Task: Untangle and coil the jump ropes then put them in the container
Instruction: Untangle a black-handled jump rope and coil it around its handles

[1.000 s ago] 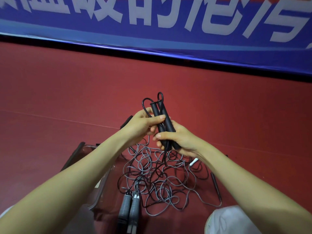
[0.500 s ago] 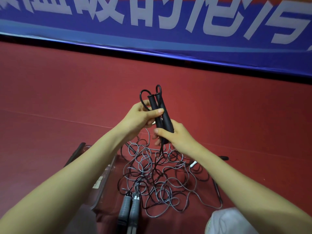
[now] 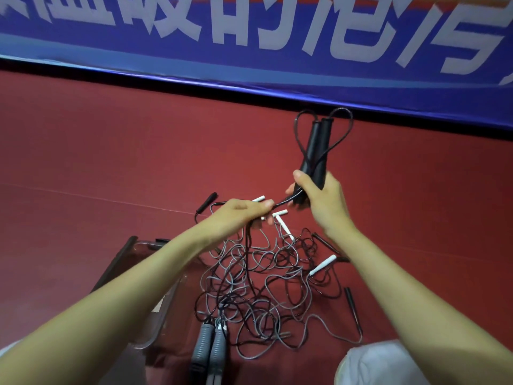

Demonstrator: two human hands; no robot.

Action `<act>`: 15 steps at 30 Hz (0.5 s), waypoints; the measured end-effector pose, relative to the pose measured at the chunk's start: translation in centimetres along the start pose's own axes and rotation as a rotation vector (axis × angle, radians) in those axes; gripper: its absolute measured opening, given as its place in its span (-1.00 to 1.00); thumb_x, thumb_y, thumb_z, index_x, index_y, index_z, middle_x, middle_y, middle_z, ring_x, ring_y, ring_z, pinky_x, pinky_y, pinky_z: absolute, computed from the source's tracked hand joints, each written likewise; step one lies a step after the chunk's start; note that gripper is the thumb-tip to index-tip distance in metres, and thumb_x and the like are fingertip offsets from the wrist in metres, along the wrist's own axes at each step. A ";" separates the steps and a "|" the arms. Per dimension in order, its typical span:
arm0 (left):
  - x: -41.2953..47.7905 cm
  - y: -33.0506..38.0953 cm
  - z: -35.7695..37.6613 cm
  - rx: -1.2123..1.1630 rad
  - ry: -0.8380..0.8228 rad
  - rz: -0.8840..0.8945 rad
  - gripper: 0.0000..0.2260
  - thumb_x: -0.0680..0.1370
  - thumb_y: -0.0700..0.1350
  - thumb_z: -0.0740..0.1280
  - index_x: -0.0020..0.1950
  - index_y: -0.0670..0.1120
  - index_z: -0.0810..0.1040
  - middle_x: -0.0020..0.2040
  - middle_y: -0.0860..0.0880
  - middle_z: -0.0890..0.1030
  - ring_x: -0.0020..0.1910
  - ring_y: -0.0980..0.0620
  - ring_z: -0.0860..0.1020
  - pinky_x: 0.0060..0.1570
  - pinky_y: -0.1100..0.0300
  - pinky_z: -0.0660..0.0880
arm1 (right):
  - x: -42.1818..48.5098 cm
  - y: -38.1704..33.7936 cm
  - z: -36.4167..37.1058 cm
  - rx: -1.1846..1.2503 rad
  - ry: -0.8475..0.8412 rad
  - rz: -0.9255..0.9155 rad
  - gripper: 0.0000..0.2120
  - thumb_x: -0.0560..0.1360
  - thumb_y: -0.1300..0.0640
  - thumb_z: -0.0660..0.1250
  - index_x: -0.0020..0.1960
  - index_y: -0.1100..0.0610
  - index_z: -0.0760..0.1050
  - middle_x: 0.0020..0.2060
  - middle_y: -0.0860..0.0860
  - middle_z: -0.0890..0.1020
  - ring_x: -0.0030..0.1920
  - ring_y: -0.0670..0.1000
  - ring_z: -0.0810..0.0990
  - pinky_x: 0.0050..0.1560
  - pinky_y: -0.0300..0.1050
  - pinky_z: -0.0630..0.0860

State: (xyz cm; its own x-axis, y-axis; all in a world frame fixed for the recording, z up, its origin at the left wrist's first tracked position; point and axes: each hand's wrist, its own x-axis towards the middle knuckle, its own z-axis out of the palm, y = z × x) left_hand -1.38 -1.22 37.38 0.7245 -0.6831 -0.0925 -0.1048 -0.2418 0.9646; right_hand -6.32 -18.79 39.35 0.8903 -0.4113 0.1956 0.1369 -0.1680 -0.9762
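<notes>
My right hand (image 3: 323,201) grips two black jump-rope handles (image 3: 316,151) held together and upright, their cord looping out of the top ends. My left hand (image 3: 238,215) pinches the black cord (image 3: 248,254) of that rope just left of the handles; the cord drops from it into a tangled pile of black and grey ropes (image 3: 258,290) on the red floor. Two grey ribbed handles (image 3: 209,345) lie side by side at the pile's near edge. White handles (image 3: 323,264) and thin black handles (image 3: 352,307) stick out of the pile. A clear plastic container (image 3: 155,307) sits under my left forearm.
A blue banner with white characters (image 3: 249,37) runs along the back edge of the red floor (image 3: 111,151). A white-clad knee (image 3: 380,365) shows at the bottom right. Another black handle (image 3: 206,206) lies on the floor left of my left hand.
My right hand has lifted the black handles up and to the right. My left hand has let go of the handles, dropped lower and now pinches the cord, pulling it out of the pile.
</notes>
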 end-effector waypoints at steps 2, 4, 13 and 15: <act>-0.1 -0.5 -0.5 0.052 -0.031 -0.001 -0.61 0.47 0.21 0.28 -0.26 -0.10 0.62 -0.33 -0.01 0.53 -0.30 0.13 0.47 -0.05 0.22 0.34 | -0.2 0.0 0.0 -0.070 -0.046 -0.017 -0.87 0.56 0.17 0.31 -0.14 0.14 0.42 -0.35 0.26 0.59 -0.50 0.06 0.51 -0.56 -0.22 0.39; -0.1 -0.8 -0.8 0.036 -0.077 -0.001 -0.60 0.47 0.20 0.33 -0.28 -0.14 0.56 -0.36 -0.06 0.49 -0.32 0.08 0.44 -0.11 0.21 0.35 | -0.5 -0.4 0.2 -0.042 -0.144 0.014 -0.88 0.57 0.20 0.30 -0.13 0.18 0.40 -0.38 0.21 0.56 -0.56 0.05 0.48 -0.61 -0.24 0.30; 0.5 -3.4 -2.3 0.155 -0.190 -0.105 -0.55 0.22 0.30 0.48 -0.43 0.02 0.34 -0.40 0.01 0.26 -0.36 0.06 0.19 -0.27 0.10 0.09 | -2.6 -2.9 0.1 0.065 -0.766 0.236 -0.92 0.56 0.26 0.23 -0.08 0.24 0.35 -0.41 0.03 0.54 -0.54 0.00 0.45 -0.66 -0.30 0.26; 0.4 -3.1 -2.9 -0.001 -0.235 -0.066 -0.62 0.23 0.22 0.54 -0.38 0.01 0.46 -0.33 -0.06 0.31 -0.32 0.05 0.22 -0.26 0.12 0.12 | -3.1 -3.0 0.1 0.049 -0.832 0.283 -0.90 0.54 0.24 0.25 0.01 0.24 0.36 -0.41 -0.01 0.53 -0.52 0.00 0.47 -0.66 -0.30 0.26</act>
State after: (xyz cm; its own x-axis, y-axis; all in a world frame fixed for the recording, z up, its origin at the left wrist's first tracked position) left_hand 1.19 1.27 35.07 0.5510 -0.8076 -0.2102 -0.0615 -0.2906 0.9549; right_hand -9.42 -16.94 41.68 0.9187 0.3581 -0.1667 -0.1349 -0.1122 -0.9845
